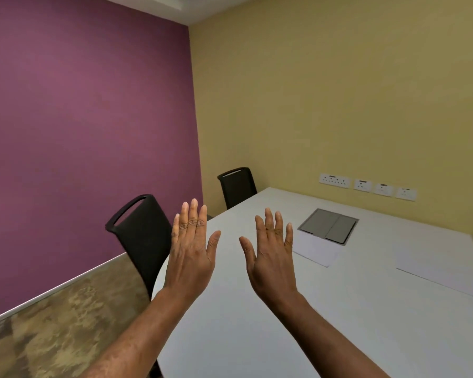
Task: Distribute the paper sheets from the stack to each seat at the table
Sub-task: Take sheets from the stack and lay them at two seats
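Head view: both hands, left [191, 257] and right [271, 263], are spread flat and empty above the surface [284, 323]. Recommended: take one sheet [316, 248] per seat, squaring it to the edge.

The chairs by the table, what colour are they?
Black, both chairs, seen clearly in the head view.

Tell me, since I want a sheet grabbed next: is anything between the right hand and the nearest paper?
Nothing visible is. The right hand is raised, open and empty, and only bare table lies between it and the paper sheet below the grey hatch.
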`<state>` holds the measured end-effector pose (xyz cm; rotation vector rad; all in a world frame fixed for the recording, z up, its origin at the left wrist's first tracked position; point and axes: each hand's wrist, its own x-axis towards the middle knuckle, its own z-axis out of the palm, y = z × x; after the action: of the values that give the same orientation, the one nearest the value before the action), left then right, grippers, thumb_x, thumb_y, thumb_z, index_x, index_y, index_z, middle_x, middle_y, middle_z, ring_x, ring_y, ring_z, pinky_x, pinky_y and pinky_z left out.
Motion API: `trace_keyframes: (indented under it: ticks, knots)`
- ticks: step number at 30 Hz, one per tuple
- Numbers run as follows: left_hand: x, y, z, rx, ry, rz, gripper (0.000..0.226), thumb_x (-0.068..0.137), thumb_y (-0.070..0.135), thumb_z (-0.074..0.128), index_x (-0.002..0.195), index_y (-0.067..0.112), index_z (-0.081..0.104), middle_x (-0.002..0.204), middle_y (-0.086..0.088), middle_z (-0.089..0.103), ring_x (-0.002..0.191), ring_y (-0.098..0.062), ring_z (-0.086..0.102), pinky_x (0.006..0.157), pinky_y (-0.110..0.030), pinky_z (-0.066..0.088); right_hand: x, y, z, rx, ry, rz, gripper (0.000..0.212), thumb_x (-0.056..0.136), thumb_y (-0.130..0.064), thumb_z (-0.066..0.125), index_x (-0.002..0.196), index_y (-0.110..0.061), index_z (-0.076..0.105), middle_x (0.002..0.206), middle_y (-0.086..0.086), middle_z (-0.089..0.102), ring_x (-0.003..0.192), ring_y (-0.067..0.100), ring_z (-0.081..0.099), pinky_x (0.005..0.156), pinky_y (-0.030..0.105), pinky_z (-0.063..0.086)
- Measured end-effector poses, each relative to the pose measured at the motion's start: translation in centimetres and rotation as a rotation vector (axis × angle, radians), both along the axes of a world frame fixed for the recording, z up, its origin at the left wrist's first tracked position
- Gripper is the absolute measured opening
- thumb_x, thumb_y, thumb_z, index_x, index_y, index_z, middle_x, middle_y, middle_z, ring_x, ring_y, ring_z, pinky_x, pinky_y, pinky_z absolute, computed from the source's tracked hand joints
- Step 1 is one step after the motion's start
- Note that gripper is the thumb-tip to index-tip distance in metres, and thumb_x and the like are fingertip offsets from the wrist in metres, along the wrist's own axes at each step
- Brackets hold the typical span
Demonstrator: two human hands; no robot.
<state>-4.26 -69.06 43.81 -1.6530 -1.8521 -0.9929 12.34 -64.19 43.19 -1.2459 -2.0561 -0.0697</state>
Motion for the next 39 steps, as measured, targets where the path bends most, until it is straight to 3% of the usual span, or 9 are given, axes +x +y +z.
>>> trace_keyframes:
  ticks: [5, 12, 19, 29, 39]
  knots:
    - [-3.6, 5.0, -0.2, 0.0, -0.023, -0.083, 0.063, 0.104, 0.044, 0.024, 0.157, 0.01, 0.016, 0.166, -0.011, 0.008, 0.154, -0.024, 0.001, 0.124, -0.049, 0.011, -2.6, 2.8, -0.1, 0.02, 0.016, -0.088, 0.073, 0.099, -0.062, 0.004, 0.158, -0.02, 0.008, 0.166, 0.002, -0.01, 0.151, 0.018, -0.02, 0.123, 0.05, 0.0]
    - [-9.8, 10.7, -0.3, -0.022, 0.009, -0.274, 0.062, 0.105, 0.044, 0.023, 0.158, 0.015, 0.012, 0.167, -0.008, 0.004, 0.154, -0.021, -0.004, 0.125, -0.047, 0.007, -8.3, 5.6, -0.9, 0.061, 0.041, -0.249, 0.067, 0.104, -0.056, 0.017, 0.158, -0.017, 0.008, 0.167, 0.001, -0.009, 0.152, 0.017, -0.017, 0.123, 0.052, 0.005]
    - [-12.2, 15.4, -2.1, -0.091, -0.004, -0.491, 0.063, 0.103, 0.047, 0.023, 0.158, 0.018, 0.012, 0.167, -0.004, 0.003, 0.154, -0.017, -0.006, 0.125, -0.045, 0.007, -11.2, 7.8, -1.0, 0.073, 0.021, -0.4, 0.068, 0.103, -0.058, 0.013, 0.157, -0.019, 0.004, 0.167, 0.001, -0.009, 0.151, 0.017, -0.018, 0.122, 0.048, -0.003]
    - [-9.1, 23.7, -6.1, -0.129, -0.014, -0.622, 0.063, 0.103, 0.046, 0.028, 0.158, 0.02, 0.012, 0.168, -0.001, 0.003, 0.154, -0.016, -0.004, 0.125, -0.035, -0.003, -5.0, 13.6, -4.4, 0.044, 0.015, -0.57, 0.064, 0.104, -0.049, 0.024, 0.157, -0.013, 0.018, 0.167, 0.005, -0.001, 0.153, 0.019, -0.013, 0.122, 0.051, 0.002]
    - [-4.9, 32.8, -10.1, -0.2, 0.008, -0.623, 0.062, 0.103, 0.044, 0.029, 0.158, 0.019, 0.015, 0.167, -0.002, 0.006, 0.154, -0.016, -0.002, 0.124, -0.034, -0.002, 4.3, 21.4, -8.1, -0.026, 0.039, -0.662, 0.064, 0.103, -0.048, 0.023, 0.154, -0.011, 0.028, 0.166, 0.006, 0.005, 0.153, 0.021, -0.008, 0.123, 0.051, 0.003]
